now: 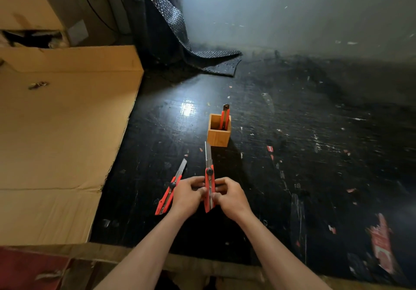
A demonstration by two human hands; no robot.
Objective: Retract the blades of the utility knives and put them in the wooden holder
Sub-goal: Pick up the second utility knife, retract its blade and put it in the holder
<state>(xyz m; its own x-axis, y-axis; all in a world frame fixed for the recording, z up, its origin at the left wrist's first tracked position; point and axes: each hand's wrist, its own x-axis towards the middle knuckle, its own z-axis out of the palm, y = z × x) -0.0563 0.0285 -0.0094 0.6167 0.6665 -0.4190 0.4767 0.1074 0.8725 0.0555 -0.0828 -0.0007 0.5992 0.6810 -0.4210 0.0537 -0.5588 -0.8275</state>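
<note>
Both hands hold one red utility knife [209,172] above the dark tabletop, its long blade extended and pointing away toward the wooden holder [218,135]. My left hand [188,196] grips its body from the left and my right hand [229,196] from the right, fingers pinching the handle. A second red knife [174,183] lies on the table just left of my left hand, blade out. A third red knife [225,116] stands upright inside the square wooden holder, leaning on its far right corner.
A large flattened cardboard sheet [60,132] covers the left side of the table. Black bubble wrap [180,49] drapes at the back. Paper scraps and a red label [380,242] litter the black surface [292,154] on the right.
</note>
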